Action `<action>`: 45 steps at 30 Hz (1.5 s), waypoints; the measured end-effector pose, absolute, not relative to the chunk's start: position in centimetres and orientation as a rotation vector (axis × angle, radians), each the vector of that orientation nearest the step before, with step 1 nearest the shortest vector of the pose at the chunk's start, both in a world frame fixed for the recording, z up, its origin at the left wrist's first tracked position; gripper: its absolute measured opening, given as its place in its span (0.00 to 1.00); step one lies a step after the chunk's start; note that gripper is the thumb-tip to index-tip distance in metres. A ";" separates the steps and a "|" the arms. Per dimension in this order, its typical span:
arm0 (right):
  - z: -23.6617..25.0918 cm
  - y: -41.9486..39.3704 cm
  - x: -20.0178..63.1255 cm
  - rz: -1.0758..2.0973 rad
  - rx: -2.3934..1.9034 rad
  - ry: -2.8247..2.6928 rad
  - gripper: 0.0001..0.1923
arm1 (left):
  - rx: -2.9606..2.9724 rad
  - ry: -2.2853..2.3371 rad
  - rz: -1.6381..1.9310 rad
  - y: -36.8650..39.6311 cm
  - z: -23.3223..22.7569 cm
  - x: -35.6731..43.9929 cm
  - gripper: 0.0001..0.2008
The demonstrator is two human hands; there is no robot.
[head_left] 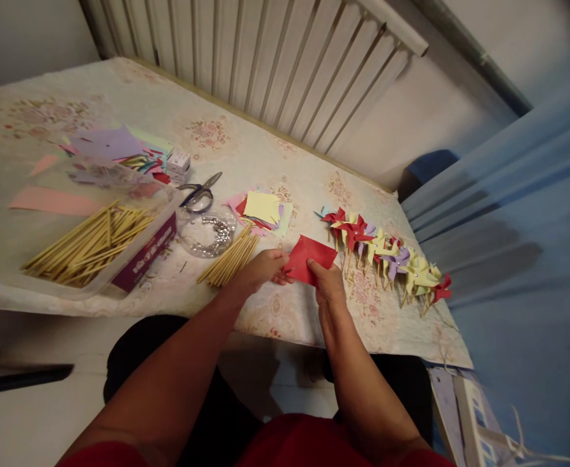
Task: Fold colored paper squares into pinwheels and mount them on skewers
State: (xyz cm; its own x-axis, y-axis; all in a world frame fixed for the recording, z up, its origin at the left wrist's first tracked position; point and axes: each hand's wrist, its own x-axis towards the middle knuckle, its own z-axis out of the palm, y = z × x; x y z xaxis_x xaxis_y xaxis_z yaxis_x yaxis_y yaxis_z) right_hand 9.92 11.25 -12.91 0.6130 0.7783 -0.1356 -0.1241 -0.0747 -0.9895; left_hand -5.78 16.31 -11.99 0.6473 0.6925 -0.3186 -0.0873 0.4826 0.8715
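A red square of paper [308, 256] is held up between both hands, above the front part of the table. My left hand [268, 267] is closed at the paper's left edge, thumb and fingers pinching near it. My right hand [327, 280] grips the lower right side, its thumb lying on the face of the paper. Just left of my left hand lies a bundle of thin wooden sticks [231, 258]. Beyond the hands is a stack of coloured paper squares [262, 209], a yellow one on top. Several finished paper pinwheels [379, 250] lie in a row to the right.
A clear plastic box [168, 224] with many sticks stands at the left. Near it are a round dish of metal pins [209, 233], scissors [200, 193], a small white box [178, 162] and paper scraps [104, 143]. A radiator [246, 58] runs behind the floral tablecloth [275, 314].
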 end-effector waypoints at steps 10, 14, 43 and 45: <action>-12.8 11.1 9.9 0.633 -1.562 -0.643 0.13 | 0.955 0.698 0.422 16.5 -12.5 -6.1 0.15; -12.6 11.1 9.8 0.587 -1.604 -0.660 0.13 | 0.986 0.758 0.415 16.3 -12.6 -5.8 0.10; -12.9 11.2 10.1 0.608 -1.530 -0.589 0.13 | 0.952 0.786 0.481 16.6 -13.0 -5.5 0.06; -12.9 11.2 10.1 0.619 -1.520 -0.593 0.13 | 0.957 0.789 0.477 16.6 -13.0 -5.5 0.04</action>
